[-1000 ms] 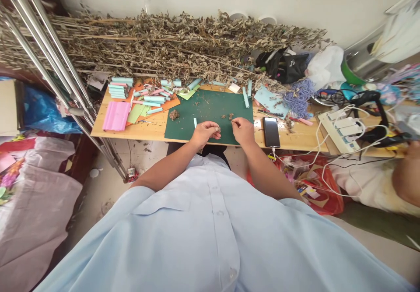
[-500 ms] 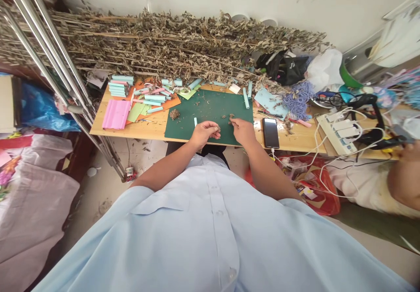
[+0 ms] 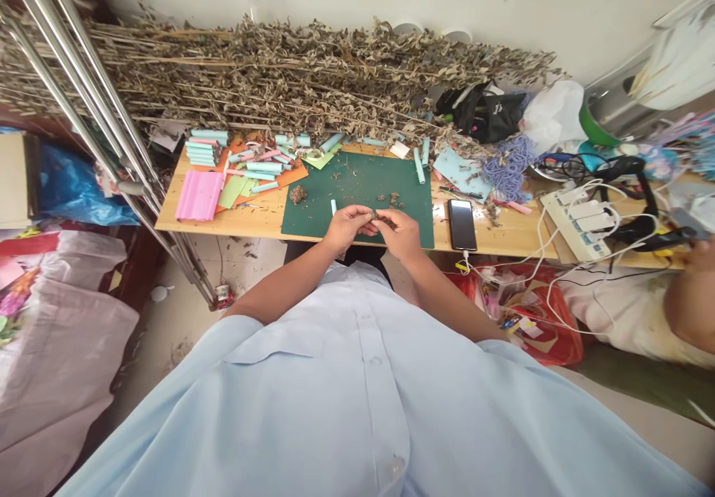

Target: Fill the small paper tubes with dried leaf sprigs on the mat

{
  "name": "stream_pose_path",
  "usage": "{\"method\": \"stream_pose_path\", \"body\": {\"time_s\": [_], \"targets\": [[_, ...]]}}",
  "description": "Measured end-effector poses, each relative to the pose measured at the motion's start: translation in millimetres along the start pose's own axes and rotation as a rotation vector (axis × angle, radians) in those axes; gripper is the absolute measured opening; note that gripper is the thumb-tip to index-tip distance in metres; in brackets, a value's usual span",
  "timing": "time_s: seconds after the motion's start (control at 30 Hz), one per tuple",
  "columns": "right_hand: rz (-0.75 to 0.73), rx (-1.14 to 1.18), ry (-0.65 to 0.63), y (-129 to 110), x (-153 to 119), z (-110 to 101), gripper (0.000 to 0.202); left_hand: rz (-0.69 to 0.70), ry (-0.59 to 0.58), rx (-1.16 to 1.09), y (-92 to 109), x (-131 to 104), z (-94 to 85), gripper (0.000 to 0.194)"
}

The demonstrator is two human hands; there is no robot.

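Over the front of the green mat [image 3: 357, 176], my left hand [image 3: 347, 227] and my right hand [image 3: 400, 232] meet at the fingertips. Both are closed around a small pinch of dried herb [image 3: 374, 214], mostly covered by the fingers. Small crumbled clumps of dried herb [image 3: 395, 200] lie on the mat just beyond my right hand. A bigger brown ball of herb [image 3: 297, 194] rests near the mat's left edge. A short pale blue paper tube [image 3: 334, 206] stands out beside my left hand, its lower part hidden.
Dried leafy stalks [image 3: 313, 72] are heaped along the back. Blue and pink paper rolls [image 3: 262, 166] and a pink folded sheet [image 3: 199, 194] lie left. To the right are a phone [image 3: 462, 224], purple cord [image 3: 507, 168] and a power strip [image 3: 575, 221]. Another person's arm [image 3: 693, 296] shows far right.
My right hand has moved left from the herb clumps on the mat to join my left hand. The left hand has stayed nearly in place.
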State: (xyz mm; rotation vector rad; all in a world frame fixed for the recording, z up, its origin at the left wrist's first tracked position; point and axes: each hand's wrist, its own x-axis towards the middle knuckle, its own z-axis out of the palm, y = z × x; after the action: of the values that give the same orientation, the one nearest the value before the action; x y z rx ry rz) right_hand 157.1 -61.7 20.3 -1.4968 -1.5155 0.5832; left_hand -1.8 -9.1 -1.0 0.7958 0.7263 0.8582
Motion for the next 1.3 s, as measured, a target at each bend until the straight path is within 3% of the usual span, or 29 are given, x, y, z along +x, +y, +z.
{"method": "stream_pose_path", "body": {"time_s": [0.27,0.47,0.6,0.93,1.1,1.2,1.3], "targets": [[-0.119,-0.123,-0.022,-3.2,5.6,-2.5,0.020,-0.010,-0.018,0.018,1.0,-1.1,1.6,0.040],[-0.103,-0.257,0.003,-6.6,5.8,1.6,0.016,-0.052,0.031,0.075,5.8,-1.8,5.9,0.028],[-0.010,-0.074,0.015,-2.6,4.7,2.2,0.015,-0.075,0.010,0.063,9.6,-3.5,6.4,0.027],[0.426,0.539,0.048,16.6,3.6,12.9,0.018,-0.091,-0.042,0.008,10.9,-3.9,0.3,0.033],[0.494,0.694,0.100,18.0,2.5,10.9,0.025,-0.074,-0.004,-0.001,9.5,-4.5,0.3,0.036],[0.474,0.569,0.163,28.1,6.4,-4.7,0.025,-0.074,0.008,0.011,8.5,-4.2,0.8,0.037],[0.389,0.163,0.195,43.4,13.8,-27.8,0.018,-0.071,-0.004,0.020,6.9,-2.9,1.3,0.037]]}}
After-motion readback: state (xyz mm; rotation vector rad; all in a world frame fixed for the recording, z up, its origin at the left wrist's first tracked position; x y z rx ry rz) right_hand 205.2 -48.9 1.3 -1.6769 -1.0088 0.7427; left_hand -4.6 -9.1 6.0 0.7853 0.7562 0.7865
